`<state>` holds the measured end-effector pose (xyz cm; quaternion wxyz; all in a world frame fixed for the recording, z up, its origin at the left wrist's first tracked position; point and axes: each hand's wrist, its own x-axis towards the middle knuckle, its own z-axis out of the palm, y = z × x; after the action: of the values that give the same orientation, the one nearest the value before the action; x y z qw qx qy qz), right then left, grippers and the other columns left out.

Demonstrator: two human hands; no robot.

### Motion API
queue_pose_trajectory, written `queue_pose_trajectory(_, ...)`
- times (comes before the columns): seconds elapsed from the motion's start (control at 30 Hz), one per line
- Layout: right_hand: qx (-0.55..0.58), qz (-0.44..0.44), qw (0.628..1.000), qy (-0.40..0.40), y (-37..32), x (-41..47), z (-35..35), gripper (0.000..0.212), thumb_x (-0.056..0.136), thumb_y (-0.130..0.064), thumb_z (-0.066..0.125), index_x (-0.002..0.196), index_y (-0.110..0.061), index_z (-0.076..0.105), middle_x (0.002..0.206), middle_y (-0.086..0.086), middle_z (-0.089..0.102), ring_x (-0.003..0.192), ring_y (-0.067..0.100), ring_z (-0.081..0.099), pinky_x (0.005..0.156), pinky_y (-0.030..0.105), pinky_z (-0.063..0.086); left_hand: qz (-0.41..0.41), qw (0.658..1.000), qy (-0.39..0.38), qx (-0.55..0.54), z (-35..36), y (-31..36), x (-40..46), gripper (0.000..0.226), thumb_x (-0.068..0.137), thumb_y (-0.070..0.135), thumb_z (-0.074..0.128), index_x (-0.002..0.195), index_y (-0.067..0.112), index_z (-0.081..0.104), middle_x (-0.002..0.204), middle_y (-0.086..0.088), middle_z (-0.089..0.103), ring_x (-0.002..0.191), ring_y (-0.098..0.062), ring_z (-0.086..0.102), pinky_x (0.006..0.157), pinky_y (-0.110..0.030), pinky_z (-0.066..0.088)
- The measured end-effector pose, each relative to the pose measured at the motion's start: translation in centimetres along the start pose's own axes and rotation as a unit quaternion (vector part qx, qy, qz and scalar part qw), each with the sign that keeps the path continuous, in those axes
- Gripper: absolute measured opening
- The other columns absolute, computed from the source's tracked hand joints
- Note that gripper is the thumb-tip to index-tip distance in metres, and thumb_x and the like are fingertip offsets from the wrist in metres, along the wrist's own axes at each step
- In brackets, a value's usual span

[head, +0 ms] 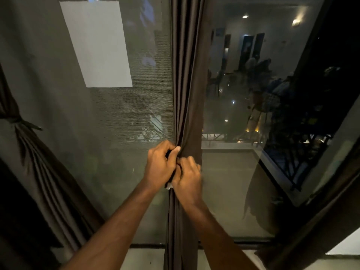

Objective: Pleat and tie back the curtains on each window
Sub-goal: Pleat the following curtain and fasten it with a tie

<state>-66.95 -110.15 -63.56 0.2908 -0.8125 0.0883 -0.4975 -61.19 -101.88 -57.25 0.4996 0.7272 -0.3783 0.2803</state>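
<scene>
A dark brown curtain (187,84) hangs gathered into a narrow column at the middle of the window. My left hand (159,164) grips its folds at waist height, thumb and fingers curled into the cloth. My right hand (188,178) sits just below and to the right, pinching the same folds against the left hand. A small pale tag or strip end (169,186) shows under my hands. At the far left another brown curtain (37,162) is pleated and bound with a dark tie (17,120).
The large window pane (116,114) has a mesh screen on its left half and reflects room lights on the right. A dark curtain edge (319,211) runs diagonally at the right. The window's bottom frame (148,246) and sill lie below.
</scene>
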Motion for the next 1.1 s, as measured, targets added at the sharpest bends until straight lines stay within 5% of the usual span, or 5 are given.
queue_pose_trajectory(0.33,0.064,-0.056,0.992,-0.092,2.3,1.1,-2.6,0.017,0.089,-0.014,0.054,0.098,-0.018,0.068,0.095,-0.002,0.061,0.090,0.021,0.061,0.078,0.048,0.049,-0.003,0.998,0.043,0.035,0.9,1.3,-0.6,0.019,0.088,0.012,0.070,0.073,0.009,0.058,0.067,0.001,0.059,0.059,-0.011,0.052,0.057,-0.027,0.043)
queue_pose_trajectory(0.47,0.153,0.068,0.986,-0.027,4.2,3.5,-3.6,0.033,0.093,-0.033,0.058,0.124,-0.025,0.064,0.125,-0.008,0.054,0.122,0.014,0.055,0.103,0.048,0.046,-0.003,0.998,0.051,0.037,0.2,1.4,-1.1,0.020,0.089,0.012,0.067,0.074,0.012,0.054,0.064,0.003,0.054,0.056,-0.008,0.045,0.055,-0.017,0.035)
queue_pose_trajectory(0.7,0.292,0.218,0.925,-0.105,5.1,8.1,-3.4,0.044,0.095,-0.020,0.071,0.133,-0.030,0.053,0.121,-0.008,0.065,0.112,0.008,0.063,0.096,0.030,0.054,-0.017,0.998,0.047,0.029,0.0,1.3,-1.0,0.022,0.090,0.016,0.068,0.074,0.010,0.054,0.058,0.010,0.045,0.050,-0.001,0.041,0.050,-0.015,0.029)
queue_pose_trajectory(0.9,0.234,0.149,0.961,0.017,5.1,8.1,-3.4,0.024,0.088,-0.011,0.077,0.107,-0.024,0.067,0.107,-0.001,0.066,0.094,-0.003,0.061,0.085,0.015,0.047,-0.010,0.999,0.046,0.023,-0.1,0.7,-0.7,0.026,0.089,0.012,0.069,0.072,0.015,0.051,0.058,0.011,0.044,0.051,-0.002,0.041,0.049,-0.015,0.029)
queue_pose_trajectory(1.1,0.242,0.143,0.955,0.096,4.3,7.6,-3.2,0.037,0.088,-0.015,0.078,0.121,-0.024,0.064,0.114,-0.002,0.063,0.098,0.011,0.061,0.086,0.022,0.051,-0.013,0.999,0.049,0.017,0.0,0.2,-0.2,0.022,0.089,0.017,0.067,0.071,0.012,0.056,0.060,0.011,0.050,0.053,-0.004,0.044,0.051,-0.015,0.032)
